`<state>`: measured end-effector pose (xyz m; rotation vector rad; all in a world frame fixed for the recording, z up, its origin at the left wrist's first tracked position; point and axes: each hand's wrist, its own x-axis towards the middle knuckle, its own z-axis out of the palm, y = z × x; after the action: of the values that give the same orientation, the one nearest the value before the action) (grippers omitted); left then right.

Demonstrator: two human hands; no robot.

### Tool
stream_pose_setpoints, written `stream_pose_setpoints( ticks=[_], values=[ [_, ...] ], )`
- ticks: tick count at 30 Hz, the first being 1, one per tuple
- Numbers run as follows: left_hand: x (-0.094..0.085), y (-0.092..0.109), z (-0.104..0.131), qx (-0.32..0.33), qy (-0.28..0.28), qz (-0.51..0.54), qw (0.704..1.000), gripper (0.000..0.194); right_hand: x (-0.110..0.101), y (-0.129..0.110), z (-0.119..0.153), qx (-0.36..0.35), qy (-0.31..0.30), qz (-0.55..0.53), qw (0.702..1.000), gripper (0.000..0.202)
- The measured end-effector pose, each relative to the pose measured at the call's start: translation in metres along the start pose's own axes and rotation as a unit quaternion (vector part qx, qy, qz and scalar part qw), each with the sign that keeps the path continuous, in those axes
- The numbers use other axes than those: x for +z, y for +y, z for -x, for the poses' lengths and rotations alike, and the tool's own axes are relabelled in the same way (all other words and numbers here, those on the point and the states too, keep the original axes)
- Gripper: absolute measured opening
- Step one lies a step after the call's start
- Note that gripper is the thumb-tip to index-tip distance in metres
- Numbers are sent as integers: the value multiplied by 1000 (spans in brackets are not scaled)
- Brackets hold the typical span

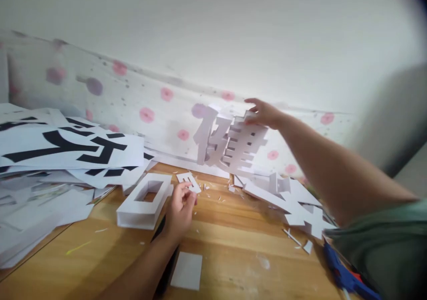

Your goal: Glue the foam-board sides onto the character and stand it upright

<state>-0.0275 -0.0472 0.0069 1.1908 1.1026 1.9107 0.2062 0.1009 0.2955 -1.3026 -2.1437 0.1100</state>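
Note:
A large white three-dimensional character [243, 144], with notches and slots cut through it, stands tilted by the wall. My right hand [262, 113] grips its upper right edge, one finger stretched out above. My left hand [182, 204] is low over the table with thumb and fingers curled together. Right at those fingertips is a small white cut-out piece [186, 178] with slots; whether they pinch it is not clear. Just left of that hand lies a white box-shaped frame [147, 209] with a rectangular opening.
Printed sheets with black strokes [66, 146] are piled on the left. White cut-out scraps [283, 198] lie to the right, near a blue glue gun [347, 278]. A white rectangle [187, 271] and a dark strip [165, 264] are in front. Small trimmings dot the wooden table [233, 229].

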Motion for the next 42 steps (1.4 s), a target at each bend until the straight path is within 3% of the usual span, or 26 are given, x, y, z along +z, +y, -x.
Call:
stream_pose_setpoints(
  ticks=[4, 7, 10, 13, 17, 22, 29, 36, 42],
  values=[
    [-6, -7, 5, -32, -30, -39, 998, 19, 69, 8, -53, -9, -1, 9, 1000, 86],
    [-5, -14, 7, -52, -46, -70, 995, 21, 102, 21, -91, -13, -6, 10, 1000, 84],
    [-2, -18, 9, -71, -73, -86, 991, 22, 127, 36, -119, -9, 1, 33, 999, 60],
    [-2, -22, 10, -93, -92, -91, 987, 22, 150, 47, -131, -3, 39, 87, 995, 45],
    [-3, -21, 11, -111, -106, -103, 983, 24, 174, 57, -126, -17, 86, 159, 983, 51],
    [0, -14, 9, -116, -95, -106, 983, 24, 186, 61, -111, -17, 105, 192, 976, 66],
    [1, -15, 7, -112, -90, -118, 983, 24, 183, 63, -95, -2, 85, 160, 983, 50],
    [1, -14, 7, -108, -104, -115, 982, 24, 190, 79, -106, 72, 94, 24, 993, 43],
    [0, -20, 6, -117, -116, -103, 981, 21, 194, 93, -106, 98, 111, -122, 981, 51]
  ],
)
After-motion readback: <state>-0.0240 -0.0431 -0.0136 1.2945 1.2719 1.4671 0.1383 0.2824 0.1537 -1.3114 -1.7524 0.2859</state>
